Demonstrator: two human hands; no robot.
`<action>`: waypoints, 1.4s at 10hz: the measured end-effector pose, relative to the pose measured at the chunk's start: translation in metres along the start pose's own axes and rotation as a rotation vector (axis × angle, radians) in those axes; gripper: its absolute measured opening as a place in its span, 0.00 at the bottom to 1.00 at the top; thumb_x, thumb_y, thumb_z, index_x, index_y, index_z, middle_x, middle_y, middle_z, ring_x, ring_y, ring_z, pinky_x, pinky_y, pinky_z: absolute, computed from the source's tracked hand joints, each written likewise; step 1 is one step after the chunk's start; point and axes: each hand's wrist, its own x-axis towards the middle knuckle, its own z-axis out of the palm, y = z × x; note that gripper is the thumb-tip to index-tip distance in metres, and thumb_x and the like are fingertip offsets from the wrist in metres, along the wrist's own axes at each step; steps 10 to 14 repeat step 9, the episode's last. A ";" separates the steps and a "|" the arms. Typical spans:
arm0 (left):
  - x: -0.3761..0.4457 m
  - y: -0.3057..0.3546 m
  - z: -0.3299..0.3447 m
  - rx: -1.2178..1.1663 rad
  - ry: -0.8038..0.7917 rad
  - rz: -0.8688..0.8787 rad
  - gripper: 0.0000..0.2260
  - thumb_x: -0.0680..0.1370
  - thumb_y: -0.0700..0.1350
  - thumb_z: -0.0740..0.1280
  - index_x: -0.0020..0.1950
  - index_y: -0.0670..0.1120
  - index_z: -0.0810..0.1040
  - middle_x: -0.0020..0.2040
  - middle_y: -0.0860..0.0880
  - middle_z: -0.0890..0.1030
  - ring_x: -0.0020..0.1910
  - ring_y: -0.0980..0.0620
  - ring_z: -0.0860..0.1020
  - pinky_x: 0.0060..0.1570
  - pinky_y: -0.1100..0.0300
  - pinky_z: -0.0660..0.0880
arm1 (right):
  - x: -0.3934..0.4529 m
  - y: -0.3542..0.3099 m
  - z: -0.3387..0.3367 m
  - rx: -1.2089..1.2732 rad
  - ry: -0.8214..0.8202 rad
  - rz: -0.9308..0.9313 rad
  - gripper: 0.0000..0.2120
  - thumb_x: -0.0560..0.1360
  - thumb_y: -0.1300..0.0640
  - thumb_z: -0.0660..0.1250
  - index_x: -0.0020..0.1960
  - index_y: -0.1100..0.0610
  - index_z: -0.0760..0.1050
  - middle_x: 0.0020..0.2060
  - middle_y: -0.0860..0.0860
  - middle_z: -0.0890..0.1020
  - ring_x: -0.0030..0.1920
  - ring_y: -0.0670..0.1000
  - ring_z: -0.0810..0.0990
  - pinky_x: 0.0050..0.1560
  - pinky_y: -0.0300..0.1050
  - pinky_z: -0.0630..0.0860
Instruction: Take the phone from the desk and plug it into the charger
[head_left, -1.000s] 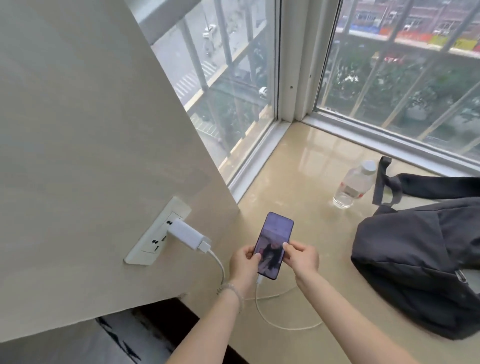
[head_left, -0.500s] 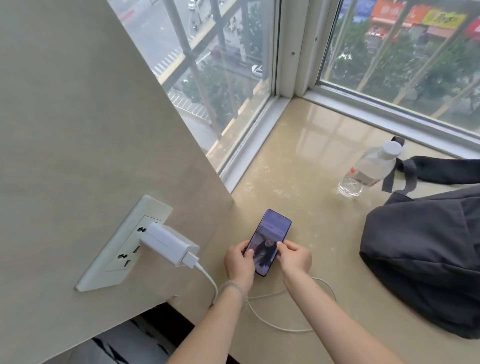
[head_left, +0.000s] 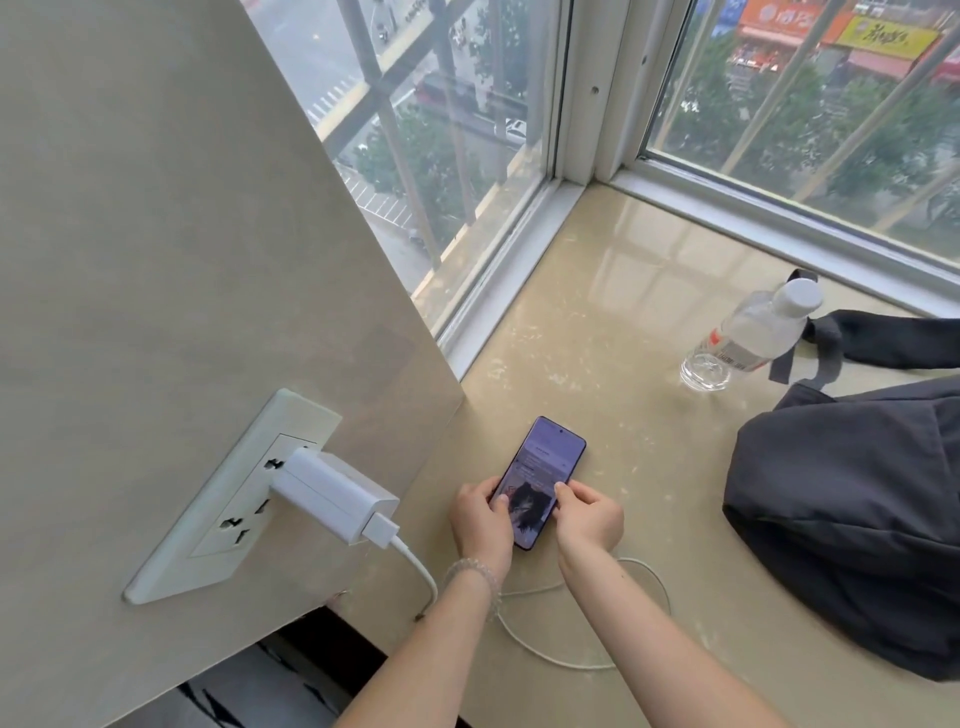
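A dark phone (head_left: 545, 470) with a lit screen lies on the beige stone sill (head_left: 597, 332), its far end pointing toward the window. My left hand (head_left: 480, 522) grips its near left edge, and my right hand (head_left: 589, 519) grips its near right edge. A white charger (head_left: 332, 493) is plugged into the wall socket (head_left: 228, 499) on the left. Its white cable (head_left: 550, 657) loops over the sill under my forearms and runs toward the phone's near end. That end and the plug are hidden by my hands.
A clear water bottle (head_left: 748, 338) with a white cap stands at the right. A dark grey bag (head_left: 857, 514) fills the right side, its strap behind the bottle. Window frames (head_left: 519, 270) border the sill on the far sides. The wall panel rises at the left.
The phone has come down from a raised tilt to lie on the sill, both hands still on its near end. The view has moved closer to the socket.
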 end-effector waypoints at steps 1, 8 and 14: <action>-0.001 -0.001 0.001 0.038 0.017 0.022 0.13 0.77 0.37 0.63 0.59 0.43 0.80 0.51 0.43 0.78 0.50 0.47 0.76 0.51 0.62 0.68 | 0.000 0.000 0.001 0.022 0.005 0.029 0.07 0.69 0.63 0.73 0.46 0.63 0.82 0.44 0.60 0.85 0.45 0.60 0.84 0.54 0.59 0.79; -0.034 0.021 -0.006 0.001 -0.006 0.082 0.14 0.76 0.38 0.61 0.61 0.44 0.75 0.55 0.44 0.77 0.55 0.45 0.75 0.55 0.56 0.70 | -0.025 -0.038 -0.034 0.155 -0.246 0.109 0.10 0.73 0.55 0.66 0.38 0.61 0.78 0.36 0.58 0.83 0.34 0.54 0.79 0.42 0.51 0.79; -0.041 0.031 -0.014 -0.029 0.019 0.055 0.15 0.77 0.41 0.61 0.64 0.44 0.73 0.59 0.44 0.76 0.58 0.46 0.74 0.53 0.60 0.67 | -0.034 -0.055 -0.050 0.202 -0.300 0.124 0.12 0.75 0.51 0.65 0.39 0.60 0.76 0.37 0.55 0.81 0.36 0.54 0.81 0.39 0.48 0.78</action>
